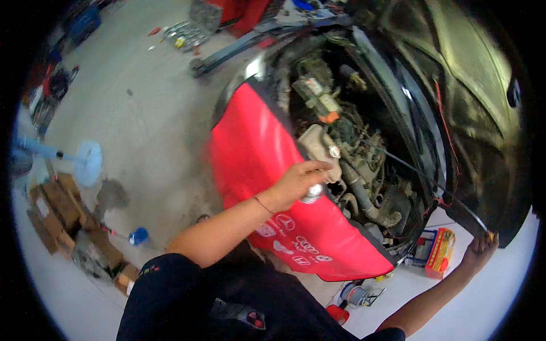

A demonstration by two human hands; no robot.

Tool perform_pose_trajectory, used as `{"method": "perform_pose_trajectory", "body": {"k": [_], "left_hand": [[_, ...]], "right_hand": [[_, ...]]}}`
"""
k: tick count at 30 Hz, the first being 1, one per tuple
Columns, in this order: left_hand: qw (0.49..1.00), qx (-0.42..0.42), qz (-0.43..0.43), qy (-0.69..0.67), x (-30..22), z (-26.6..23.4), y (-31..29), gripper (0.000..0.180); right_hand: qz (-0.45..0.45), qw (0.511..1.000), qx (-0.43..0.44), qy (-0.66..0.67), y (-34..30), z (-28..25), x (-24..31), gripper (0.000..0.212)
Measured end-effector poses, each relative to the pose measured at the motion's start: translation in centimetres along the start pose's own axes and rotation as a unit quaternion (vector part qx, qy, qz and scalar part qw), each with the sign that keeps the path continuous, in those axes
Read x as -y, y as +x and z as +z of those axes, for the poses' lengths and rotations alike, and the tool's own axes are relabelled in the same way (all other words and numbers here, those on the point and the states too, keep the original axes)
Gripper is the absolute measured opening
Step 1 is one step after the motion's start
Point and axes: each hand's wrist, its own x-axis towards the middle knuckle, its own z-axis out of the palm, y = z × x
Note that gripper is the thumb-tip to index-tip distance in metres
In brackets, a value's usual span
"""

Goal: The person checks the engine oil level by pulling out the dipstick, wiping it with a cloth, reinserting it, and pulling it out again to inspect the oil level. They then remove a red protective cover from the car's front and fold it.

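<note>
A car's engine bay (352,153) lies exposed under a raised hood (460,74). My left hand (298,181) is over the front edge of the red fender cover (256,148), its fingers reaching toward a tan plastic reservoir (318,145). A shiny silver object (311,194) sits under its fingers, blurred; its kind is unclear. Far to the right, my right hand (482,251) is raised at the hood's edge, fingers closed around the end of a thin hood prop rod (463,207). That rod slants across from the engine side.
A red and yellow box (439,254) stands on the floor beyond the bumper, near a wire spool (355,294). Cardboard boxes (62,204) and a pale blue round stand (88,163) are at left. A lift arm (244,48) reaches toward the car's far side.
</note>
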Motion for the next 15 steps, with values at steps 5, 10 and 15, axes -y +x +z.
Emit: {"method": "perform_pose_trajectory", "body": {"k": [5, 10, 15], "left_hand": [[0.977, 0.018, 0.128, -0.170, -5.9, 1.2, -10.8, 0.042], [0.972, -0.033, 0.191, -0.134, -8.5, -1.0, -19.8, 0.035], [0.976, -0.073, 0.192, -0.078, -8.8, -2.6, -25.0, 0.032]], "right_hand": [[0.085, 0.994, 0.051, 0.040, -11.4, 2.9, 2.6, 0.017], [0.180, 0.966, 0.153, 0.104, -14.5, -0.4, 1.9, 0.022], [0.288, 0.953, 0.076, 0.052, -16.0, -1.8, -0.2, 0.027]]}}
